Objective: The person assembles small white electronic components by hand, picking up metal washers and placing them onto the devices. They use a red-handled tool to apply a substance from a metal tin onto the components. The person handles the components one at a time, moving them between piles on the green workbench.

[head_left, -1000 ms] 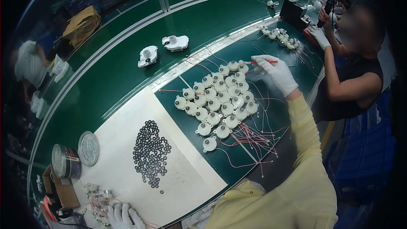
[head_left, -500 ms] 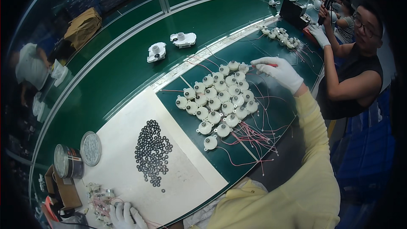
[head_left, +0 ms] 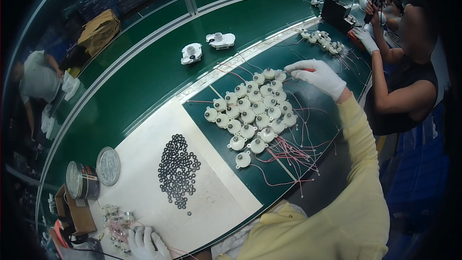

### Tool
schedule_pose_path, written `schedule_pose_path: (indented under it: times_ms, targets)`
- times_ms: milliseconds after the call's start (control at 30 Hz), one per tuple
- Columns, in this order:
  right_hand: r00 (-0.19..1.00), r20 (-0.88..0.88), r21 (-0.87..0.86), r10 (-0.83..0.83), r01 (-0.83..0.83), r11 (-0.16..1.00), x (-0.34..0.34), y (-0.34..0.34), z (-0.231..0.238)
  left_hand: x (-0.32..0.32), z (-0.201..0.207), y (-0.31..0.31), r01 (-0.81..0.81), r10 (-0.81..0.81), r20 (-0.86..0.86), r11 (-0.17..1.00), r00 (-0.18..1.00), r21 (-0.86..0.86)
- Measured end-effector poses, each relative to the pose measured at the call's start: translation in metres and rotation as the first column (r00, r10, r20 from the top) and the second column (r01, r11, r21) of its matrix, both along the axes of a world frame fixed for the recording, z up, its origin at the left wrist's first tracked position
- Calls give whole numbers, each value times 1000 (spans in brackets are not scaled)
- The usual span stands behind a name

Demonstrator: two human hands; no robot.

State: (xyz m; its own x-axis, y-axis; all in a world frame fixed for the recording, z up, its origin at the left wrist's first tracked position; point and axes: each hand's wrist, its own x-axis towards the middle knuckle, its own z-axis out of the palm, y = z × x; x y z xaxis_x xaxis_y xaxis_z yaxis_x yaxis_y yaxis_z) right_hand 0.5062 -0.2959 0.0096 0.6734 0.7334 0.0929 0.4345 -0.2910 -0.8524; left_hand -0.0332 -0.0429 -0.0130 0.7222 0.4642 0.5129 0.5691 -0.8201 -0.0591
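My right hand [head_left: 321, 78], in a white glove, is closed round a slim red tool [head_left: 309, 70], whose full shape is hidden by the fingers. Its fingertips are at the far right corner of a cluster of round cream-white small motors [head_left: 248, 116], each with a dark shaft cap. Pink and white wires [head_left: 292, 151] trail from the cluster's right side. Low on the left, my gloved left hand [head_left: 146, 244] lies beside a heap of small motors with pink wires [head_left: 117, 225]. Its fingers are apart and slightly bent; their undersides are hidden.
Many black rings [head_left: 178, 171] lie on a white sheet [head_left: 216, 197]. A tin [head_left: 82, 180], its round lid [head_left: 108, 166] and a cardboard box [head_left: 81, 216] stand left. Two white housings [head_left: 192, 54] sit on the green belt [head_left: 149, 74]. A co-worker [head_left: 399, 82] stands right, near more motors [head_left: 322, 42].
The two white housings have shifted right along the belt. My view has turned slightly, and both hands keep nearly the same places by the motors.
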Motion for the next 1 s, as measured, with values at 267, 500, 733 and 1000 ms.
schedule_pose_path:
  times_ms: [267,500,733,1000]
  targets:
    - [1000,-16,-14,-7,7,1000,-3,-4,-5,1,4,-2,7,-7,7,1000,1000,-7]
    - [995,-98,91,-35,44,995,5,-18,-15,3,7,-3,19,-19,2,1000,1000,-19]
    - [972,-227,161,59,-22,987,-9,2,-15,2,9,-4,2,-2,-23,1000,1000,-8]
    - [941,-335,240,40,44,970,-2,-2,-33,2,11,-6,-8,9,-32,1000,999,7]
